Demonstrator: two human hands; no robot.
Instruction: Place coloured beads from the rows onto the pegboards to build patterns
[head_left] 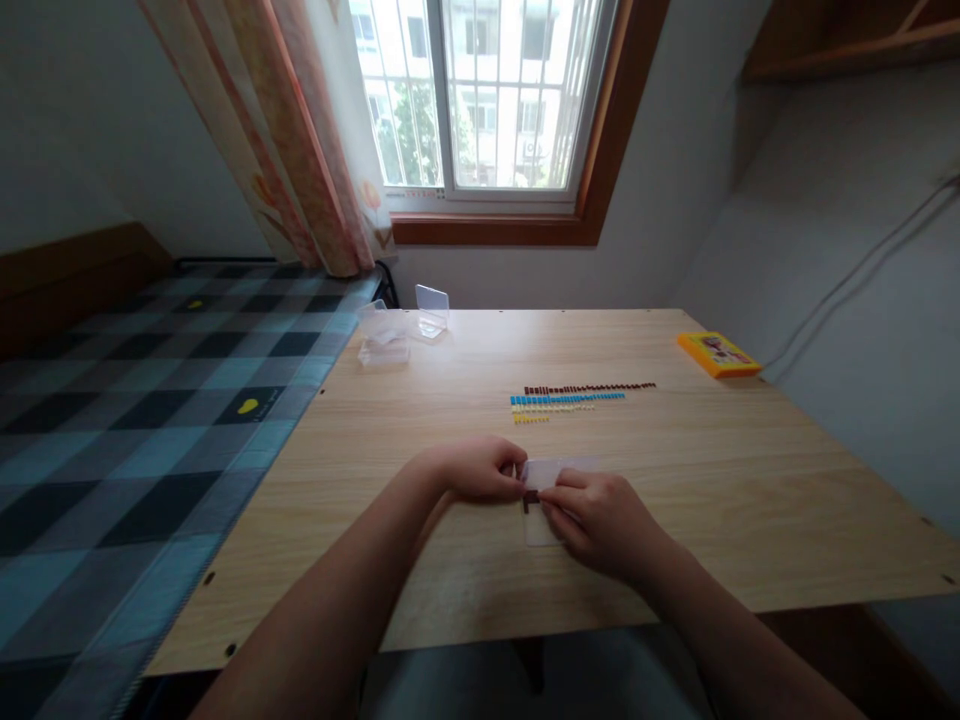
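Observation:
A thin clear plastic plate (544,535) lies flat on the table in front of me. My left hand (484,468) has its fingers curled in and pinches the plate's upper left edge. Small dark brown building bricks (530,496) sit on the plate's left part, forming a corner shape. At the right end of these, the thumb and finger of my right hand (600,515) are pressed together on a brown brick, mostly hidden by the fingertips. The right hand covers much of the plate's right side.
Beyond my hands are rows of tiny pieces: brown (589,388), blue (566,398), cream (551,408) and yellow (530,420). Clear plastic boxes (384,350) and a clear stand (433,312) occupy the far left. A yellow-orange box (718,355) lies far right. A checked bed (150,430) adjoins the table's left.

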